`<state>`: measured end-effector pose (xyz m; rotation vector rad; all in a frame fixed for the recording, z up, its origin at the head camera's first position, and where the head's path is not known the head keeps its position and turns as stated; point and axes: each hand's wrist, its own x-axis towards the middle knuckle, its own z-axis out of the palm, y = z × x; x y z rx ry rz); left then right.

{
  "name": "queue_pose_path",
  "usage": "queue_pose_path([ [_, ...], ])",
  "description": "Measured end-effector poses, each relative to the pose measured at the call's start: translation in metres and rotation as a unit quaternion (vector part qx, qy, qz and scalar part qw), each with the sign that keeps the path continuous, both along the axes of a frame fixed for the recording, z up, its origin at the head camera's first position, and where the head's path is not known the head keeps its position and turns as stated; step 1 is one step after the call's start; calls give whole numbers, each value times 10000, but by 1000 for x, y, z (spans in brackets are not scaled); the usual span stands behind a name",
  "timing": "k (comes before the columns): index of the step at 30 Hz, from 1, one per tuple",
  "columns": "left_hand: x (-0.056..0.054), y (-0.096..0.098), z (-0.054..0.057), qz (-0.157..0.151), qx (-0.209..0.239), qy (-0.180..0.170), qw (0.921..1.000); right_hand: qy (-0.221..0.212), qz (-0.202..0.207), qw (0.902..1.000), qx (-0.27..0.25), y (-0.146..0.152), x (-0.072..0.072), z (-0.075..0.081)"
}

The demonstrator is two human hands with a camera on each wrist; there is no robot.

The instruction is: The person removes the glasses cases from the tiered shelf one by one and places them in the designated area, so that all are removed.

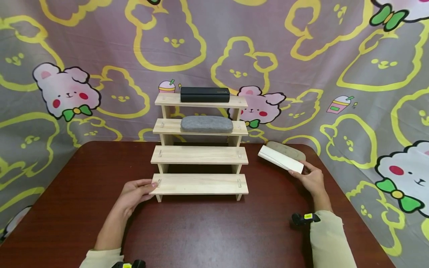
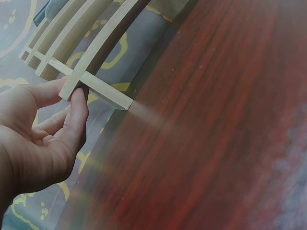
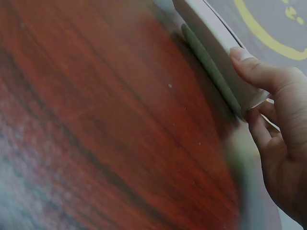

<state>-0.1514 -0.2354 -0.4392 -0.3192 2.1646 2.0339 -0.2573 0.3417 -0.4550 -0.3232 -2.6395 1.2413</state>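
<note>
A pale wooden four-tier display stand (image 1: 199,154) stands on the table. My left hand (image 1: 134,193) pinches the left end of its lowest board (image 1: 201,184), thumb on top and fingers beneath, as the left wrist view also shows. My right hand (image 1: 311,178) grips the near end of a long white case, likely a glasses case (image 1: 280,159), between thumb and fingers. Close behind and under it in view is an olive-beige case (image 1: 288,150). A black case (image 1: 205,95) rests on the top tier and a grey fabric-like case (image 1: 206,124) on the tier below.
The dark reddish wooden table (image 1: 214,230) has rounded far corners. A patterned cloth backdrop (image 1: 110,44) with bears and rabbits hangs right behind it and along both sides. Each wrist carries a small black camera (image 1: 305,218).
</note>
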Motion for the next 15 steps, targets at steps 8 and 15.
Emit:
queue_pose_path([
  [8,0,-1,0,-2,14,-28,10000,-97,194,9989,408,4,-2,-7],
  [15,-1,-1,0,11,36,-54,10000,-80,338,9973,643,8,-4,-8],
])
